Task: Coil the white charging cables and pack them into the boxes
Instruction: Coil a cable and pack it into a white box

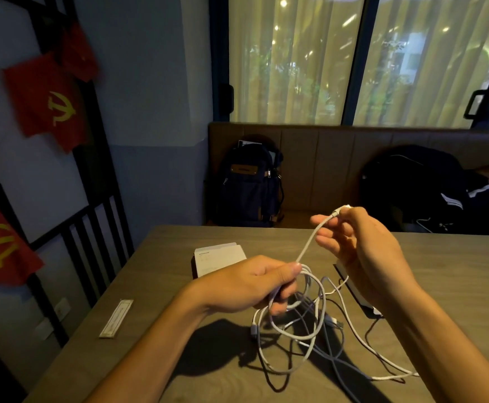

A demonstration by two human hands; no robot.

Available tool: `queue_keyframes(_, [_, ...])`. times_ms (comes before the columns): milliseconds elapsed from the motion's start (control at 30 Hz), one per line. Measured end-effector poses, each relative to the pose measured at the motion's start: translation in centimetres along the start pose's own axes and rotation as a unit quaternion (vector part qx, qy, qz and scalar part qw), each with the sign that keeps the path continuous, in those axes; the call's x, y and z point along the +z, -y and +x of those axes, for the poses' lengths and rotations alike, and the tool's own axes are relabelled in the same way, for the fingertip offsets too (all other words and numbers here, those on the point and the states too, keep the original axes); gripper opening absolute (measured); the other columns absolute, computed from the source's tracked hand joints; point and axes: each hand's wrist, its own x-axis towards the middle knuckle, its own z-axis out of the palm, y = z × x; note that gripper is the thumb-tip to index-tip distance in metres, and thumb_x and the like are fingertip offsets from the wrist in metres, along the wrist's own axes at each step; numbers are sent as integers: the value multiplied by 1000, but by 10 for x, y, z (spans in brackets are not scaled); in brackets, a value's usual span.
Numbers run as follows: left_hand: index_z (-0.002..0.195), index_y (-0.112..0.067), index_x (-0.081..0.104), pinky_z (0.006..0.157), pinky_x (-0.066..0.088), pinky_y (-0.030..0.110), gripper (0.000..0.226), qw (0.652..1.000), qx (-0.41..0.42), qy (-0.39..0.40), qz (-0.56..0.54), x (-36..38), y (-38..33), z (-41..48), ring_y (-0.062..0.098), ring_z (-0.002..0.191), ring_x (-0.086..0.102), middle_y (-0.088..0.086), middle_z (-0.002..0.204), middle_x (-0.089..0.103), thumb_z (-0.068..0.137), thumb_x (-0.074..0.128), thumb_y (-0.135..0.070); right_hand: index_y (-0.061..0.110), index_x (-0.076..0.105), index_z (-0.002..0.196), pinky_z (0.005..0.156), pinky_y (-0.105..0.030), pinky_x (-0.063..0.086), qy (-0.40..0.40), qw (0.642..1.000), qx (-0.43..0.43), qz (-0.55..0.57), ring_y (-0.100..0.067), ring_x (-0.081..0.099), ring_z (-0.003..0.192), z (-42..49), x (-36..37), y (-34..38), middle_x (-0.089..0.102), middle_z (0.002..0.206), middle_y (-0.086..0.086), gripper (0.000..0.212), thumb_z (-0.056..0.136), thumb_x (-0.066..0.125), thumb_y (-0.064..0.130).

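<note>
My left hand (254, 282) pinches a bundle of loose loops of a white charging cable (310, 289) above the table. My right hand (362, 242), higher and to the right, grips the plug end of the same cable between thumb and fingers, and a taut stretch runs between both hands. More white cable (362, 341) lies tangled on the wooden table (179, 330) under my hands. A white box (218, 257) lies flat beyond my left hand. A second flat box (362, 301) sits partly hidden under my right wrist.
A narrow paper sachet (116, 318) lies near the table's left edge. Behind the table, a bench holds a dark backpack (250, 184) and a black jacket (429, 187). Red flags hang on the wall at left.
</note>
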Motion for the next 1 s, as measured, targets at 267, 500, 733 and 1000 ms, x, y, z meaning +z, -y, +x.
queue_keyframes(267, [70, -26, 44, 57, 32, 25, 44, 985, -9, -69, -155, -6, 12, 3, 11, 55, 30, -8, 55, 35, 105, 37, -52, 12, 57, 80, 57, -20, 54, 35, 996, -18, 78, -9, 58, 63, -2, -7, 3, 75, 89, -7, 21, 97, 53, 23])
queue_keyframes(500, [72, -22, 47, 47, 32, 17, 42, 893, 16, -120, -433, -12, 15, 9, 5, 45, 29, -11, 51, 30, 104, 44, -49, 0, 61, 96, 86, -28, 58, 253, 921, -215, -204, -21, 71, 105, -13, -6, -1, 72, 110, -11, 27, 74, 76, 3])
queue_keyframes(733, [75, -21, 51, 52, 15, 22, 43, 869, 31, -130, -476, -15, 16, 8, 5, 47, 24, -10, 53, 31, 103, 44, -52, 25, 70, 120, 100, -25, 53, 310, 793, -295, -434, -2, 57, 128, -6, -13, -8, 64, 133, 17, 43, 86, 72, 0])
queue_keyframes(1000, [81, -21, 51, 54, 18, 24, 40, 887, 29, -103, -450, -10, 12, 8, 6, 51, 26, -10, 55, 31, 105, 41, -52, 28, 76, 103, 82, -20, 55, 198, 761, -375, -490, -2, 64, 104, 1, -14, -14, 69, 106, 20, 19, 88, 64, 28])
